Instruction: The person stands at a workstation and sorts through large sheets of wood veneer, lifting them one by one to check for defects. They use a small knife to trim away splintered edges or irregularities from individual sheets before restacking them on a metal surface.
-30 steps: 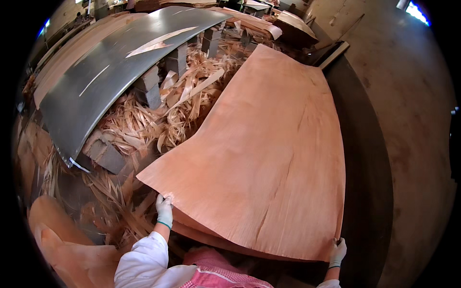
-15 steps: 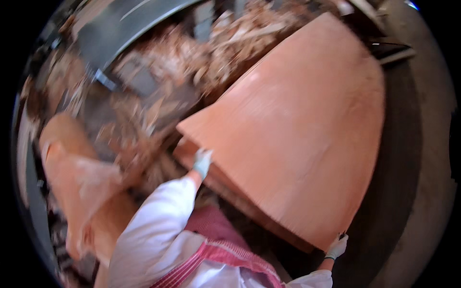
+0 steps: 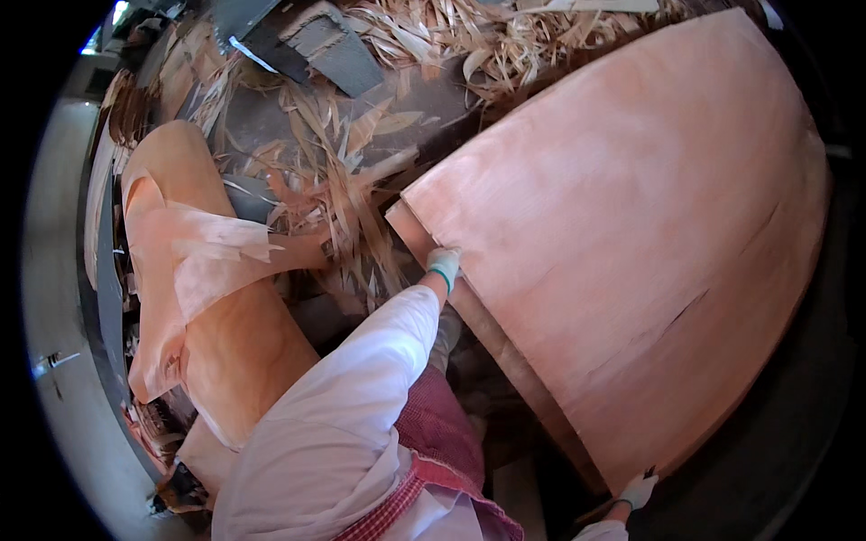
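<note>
A large, reddish-brown wood veneer sheet [image 3: 631,234] spreads across the right half of the view, with dark streaks in its grain. Beneath it, a stack of veneer [image 3: 532,370] shows along the near edge. My left hand [image 3: 444,262], in a white glove with a green cuff, grips that edge close to the left corner. At the near right corner, my right hand [image 3: 639,491], also gloved, has its fingers closed at the sheet's edge. Something small and dark shows at its fingertips; I cannot make out what. The undersides of both grips are hidden.
A thick rolled veneer [image 3: 239,361] lies on the left, a torn sheet [image 3: 203,252] draped over it. Wood shavings [image 3: 343,171] and scraps litter the floor beyond. Grey blocks [image 3: 334,50] stand at the far side. Dark floor [image 3: 767,451] borders the stack's right.
My view has swung, so the stack sits farther right and the rolled veneer shows more fully. Both hands stay at the sheet's near edge. The earlier picture is blurred.
</note>
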### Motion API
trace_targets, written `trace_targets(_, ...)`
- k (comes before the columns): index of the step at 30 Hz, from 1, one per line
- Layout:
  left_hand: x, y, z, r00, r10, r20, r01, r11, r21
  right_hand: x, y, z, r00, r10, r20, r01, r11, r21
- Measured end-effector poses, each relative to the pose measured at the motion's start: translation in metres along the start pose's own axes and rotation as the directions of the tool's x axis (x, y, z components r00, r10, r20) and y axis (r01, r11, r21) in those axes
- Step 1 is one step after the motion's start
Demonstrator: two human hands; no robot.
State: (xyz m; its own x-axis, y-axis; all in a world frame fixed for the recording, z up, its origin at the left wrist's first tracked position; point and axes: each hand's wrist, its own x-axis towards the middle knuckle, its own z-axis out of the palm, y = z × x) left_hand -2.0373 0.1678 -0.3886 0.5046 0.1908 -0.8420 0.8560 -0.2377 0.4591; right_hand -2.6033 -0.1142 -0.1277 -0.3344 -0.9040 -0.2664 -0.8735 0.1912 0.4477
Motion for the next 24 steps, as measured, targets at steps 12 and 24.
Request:
trace_targets(12, 0.019, 0.005, -0.007, 0.948, 0.090, 0.305, -0.196, 0.920, 0.338, 0.063, -0.021, 0.109, 0.998, 0.061, 0.013, -0.062, 0.993, 0.102)
trace_targets(24, 0.061, -0.005, -0.021, 0.962, 0.149, 0.230, -0.203, 0.952, 0.230, 0.103, -0.017, 0.167, 0.994, 0.083, 0.069, -0.094, 0.980, 0.175)
